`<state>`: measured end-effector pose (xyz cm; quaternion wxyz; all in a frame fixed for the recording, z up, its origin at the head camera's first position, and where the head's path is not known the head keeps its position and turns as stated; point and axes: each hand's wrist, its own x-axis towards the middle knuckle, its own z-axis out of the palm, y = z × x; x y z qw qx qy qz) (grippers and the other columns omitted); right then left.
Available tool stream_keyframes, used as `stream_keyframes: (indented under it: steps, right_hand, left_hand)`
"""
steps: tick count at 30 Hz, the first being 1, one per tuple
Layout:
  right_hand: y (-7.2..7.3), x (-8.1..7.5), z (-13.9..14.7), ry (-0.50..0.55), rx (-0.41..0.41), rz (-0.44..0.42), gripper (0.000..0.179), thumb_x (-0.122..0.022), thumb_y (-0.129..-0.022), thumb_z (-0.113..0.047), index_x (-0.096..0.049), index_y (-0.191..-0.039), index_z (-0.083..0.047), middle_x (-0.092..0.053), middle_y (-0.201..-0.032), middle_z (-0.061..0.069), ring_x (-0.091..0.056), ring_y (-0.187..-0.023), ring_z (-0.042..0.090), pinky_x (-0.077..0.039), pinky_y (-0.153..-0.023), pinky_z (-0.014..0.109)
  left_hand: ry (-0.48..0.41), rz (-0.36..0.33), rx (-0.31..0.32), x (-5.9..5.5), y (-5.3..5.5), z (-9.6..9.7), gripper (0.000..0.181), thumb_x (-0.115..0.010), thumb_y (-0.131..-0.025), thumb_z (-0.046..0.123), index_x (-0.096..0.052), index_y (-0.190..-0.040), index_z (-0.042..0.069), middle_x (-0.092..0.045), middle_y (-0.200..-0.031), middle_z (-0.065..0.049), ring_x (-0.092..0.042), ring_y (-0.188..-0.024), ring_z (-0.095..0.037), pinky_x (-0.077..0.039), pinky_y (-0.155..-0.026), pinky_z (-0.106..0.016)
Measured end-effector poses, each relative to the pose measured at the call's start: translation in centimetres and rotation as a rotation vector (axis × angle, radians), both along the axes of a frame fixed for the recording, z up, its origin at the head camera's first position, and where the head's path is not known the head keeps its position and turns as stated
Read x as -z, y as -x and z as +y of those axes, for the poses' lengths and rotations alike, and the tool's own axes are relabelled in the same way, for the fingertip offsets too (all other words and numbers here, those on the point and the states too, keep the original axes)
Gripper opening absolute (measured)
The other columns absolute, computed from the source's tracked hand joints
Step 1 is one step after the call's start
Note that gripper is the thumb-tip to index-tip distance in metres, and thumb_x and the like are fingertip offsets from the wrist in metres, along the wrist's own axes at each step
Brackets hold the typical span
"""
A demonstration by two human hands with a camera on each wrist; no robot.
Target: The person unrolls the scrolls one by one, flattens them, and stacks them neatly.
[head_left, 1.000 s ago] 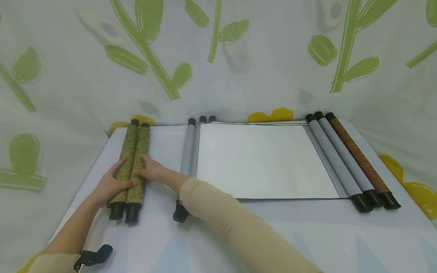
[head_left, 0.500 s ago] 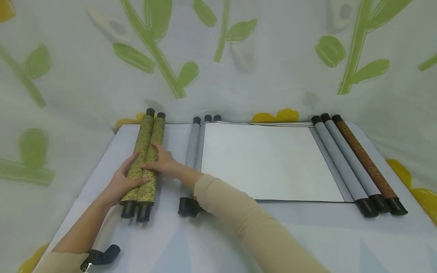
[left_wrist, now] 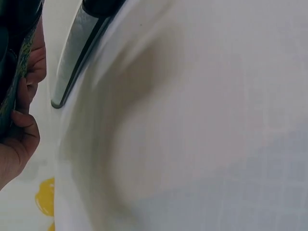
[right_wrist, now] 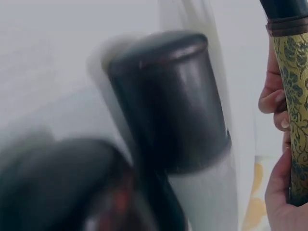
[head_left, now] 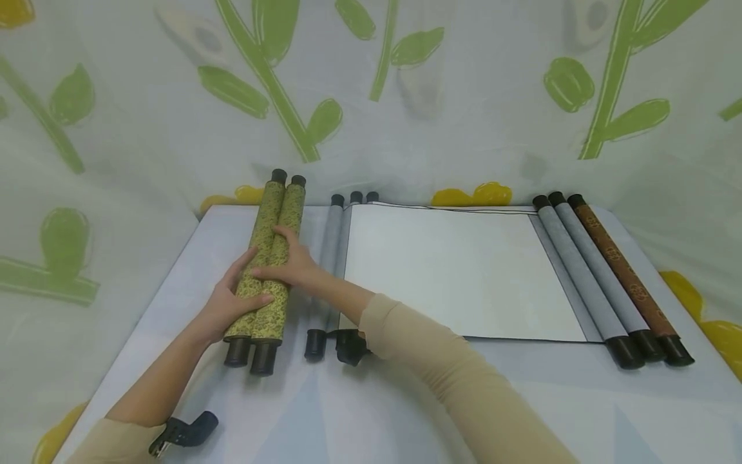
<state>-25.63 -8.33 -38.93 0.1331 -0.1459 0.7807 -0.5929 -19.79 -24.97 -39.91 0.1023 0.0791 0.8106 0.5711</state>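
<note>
Two rolled scrolls in yellow, dark-patterned cloth with black end knobs, the left scroll (head_left: pixel 268 216) and the right scroll (head_left: pixel 291 209), lie side by side, held off the table. My left hand (head_left: pixel 228 304) grips the pair from the left near the lower end, thumb across the top. From the right, my right hand (head_left: pixel 294 265) holds them higher up, its thumb on top too. In the right wrist view the patterned cloth (right_wrist: pixel 294 96) shows with curled fingers (right_wrist: pixel 273 103) behind it. The left wrist view catches fingers (left_wrist: pixel 28 126) curled against the scroll's underside.
A partly unrolled scroll's white sheet (head_left: pixel 458 277) covers the table's middle. Left of it stands a grey roll (head_left: pixel 327 258), close to the held pair. Two grey rolls (head_left: pixel 580 270) and a brown patterned roll (head_left: pixel 620 264) lie at right. A leaf-printed curtain hangs behind.
Both hands have lifted the two yellow scrolls and carried them rightward, closer to the grey roll. The head view has also shifted slightly. The other scrolls stay put.
</note>
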Motion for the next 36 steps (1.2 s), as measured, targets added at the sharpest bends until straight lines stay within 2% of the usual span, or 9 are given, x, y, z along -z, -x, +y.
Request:
stream_keyframes:
  steps: [7,11,14,17,20,25,30,32,36]
  right_hand:
    - [-0.3,-0.2,1.2,0.048,0.050,0.032,0.097,-0.083,-0.071,-0.026,-0.024,-0.148,-0.025,-0.027,-0.153,0.003,-0.030,-0.138,0.025,-0.031,-0.107,0.045]
    - [-0.6,-0.3,2.8,0.084,0.007,0.033,0.096,-0.081,-0.074,-0.022,-0.021,-0.148,-0.024,-0.020,-0.155,0.001,-0.023,-0.140,0.024,-0.028,-0.108,0.048]
    - [-0.8,-0.8,4.6,0.083,-0.038,0.018,0.095,-0.079,-0.076,-0.020,-0.017,-0.149,-0.025,-0.014,-0.156,0.002,-0.017,-0.142,0.025,-0.025,-0.109,0.051]
    - [-0.9,-1.5,6.2,0.093,-0.070,-0.016,0.096,-0.077,-0.077,-0.015,-0.015,-0.150,-0.026,-0.010,-0.157,0.004,-0.014,-0.143,0.027,-0.021,-0.111,0.053]
    - [-1.1,-2.6,7.6,0.078,-0.085,-0.021,0.097,-0.075,-0.077,-0.010,-0.014,-0.150,-0.027,-0.009,-0.158,0.003,-0.011,-0.144,0.028,-0.018,-0.111,0.054]
    - [-1.4,-3.8,9.1,0.079,-0.122,-0.013,0.096,-0.071,-0.077,-0.005,-0.013,-0.151,-0.027,-0.005,-0.158,0.003,-0.006,-0.145,0.027,-0.018,-0.111,0.055]
    - [-1.6,-4.0,10.6,0.142,-0.143,-0.025,0.095,-0.064,-0.074,-0.001,-0.014,-0.151,-0.029,-0.013,-0.155,0.006,-0.022,-0.139,0.029,-0.030,-0.106,0.052]
    - [-1.6,-3.9,11.4,0.156,-0.147,-0.033,0.095,-0.061,-0.073,0.000,-0.014,-0.151,-0.029,-0.015,-0.154,0.006,-0.027,-0.135,0.029,-0.033,-0.104,0.050]
    - [-1.8,-3.8,12.8,0.132,-0.135,-0.071,0.092,-0.058,-0.075,0.001,-0.017,-0.151,-0.030,-0.012,-0.156,0.002,-0.026,-0.136,0.027,-0.033,-0.104,0.047]
  left_hand:
    - [-0.056,0.004,0.047,-0.5,-0.1,1.7,0.095,-0.071,-0.084,0.013,-0.008,-0.152,0.035,0.007,-0.159,0.001,0.014,-0.143,-0.031,-0.003,-0.105,-0.070]
    - [-0.074,-0.005,0.092,-0.7,-0.2,2.8,0.098,-0.072,-0.083,0.014,-0.005,-0.152,0.035,0.007,-0.159,0.001,0.013,-0.143,-0.031,-0.009,-0.106,-0.068]
    - [-0.057,-0.005,0.107,-0.9,-0.3,3.8,0.101,-0.074,-0.081,0.016,-0.004,-0.152,0.033,0.006,-0.159,0.002,0.012,-0.144,-0.031,-0.005,-0.107,-0.067]
    - [-0.044,0.007,0.110,-1.2,-0.2,4.8,0.103,-0.075,-0.080,0.018,-0.004,-0.152,0.033,0.004,-0.159,0.001,0.010,-0.144,-0.030,-0.002,-0.108,-0.066]
    - [-0.055,0.012,0.118,-1.6,-0.1,5.8,0.103,-0.076,-0.078,0.018,-0.006,-0.152,0.035,0.002,-0.159,0.001,0.005,-0.145,-0.028,-0.008,-0.110,-0.061]
    - [-0.077,0.021,0.096,-2.1,0.0,6.9,0.099,-0.077,-0.077,0.016,-0.013,-0.152,0.031,-0.004,-0.159,0.001,0.002,-0.145,-0.025,-0.014,-0.111,-0.058]
    - [-0.112,0.064,0.027,-2.4,0.1,7.9,0.082,-0.075,-0.079,0.014,-0.029,-0.147,0.018,-0.017,-0.156,-0.001,0.001,-0.145,-0.027,-0.005,-0.115,-0.050]
    - [-0.106,0.084,0.020,-2.5,0.1,8.3,0.078,-0.075,-0.080,0.013,-0.032,-0.145,0.016,-0.020,-0.155,-0.002,0.000,-0.145,-0.031,-0.003,-0.115,-0.049]
    - [-0.068,0.112,0.042,-2.7,0.1,9.1,0.079,-0.074,-0.079,0.011,-0.033,-0.146,0.017,-0.022,-0.154,-0.003,-0.006,-0.144,-0.033,-0.008,-0.114,-0.054]
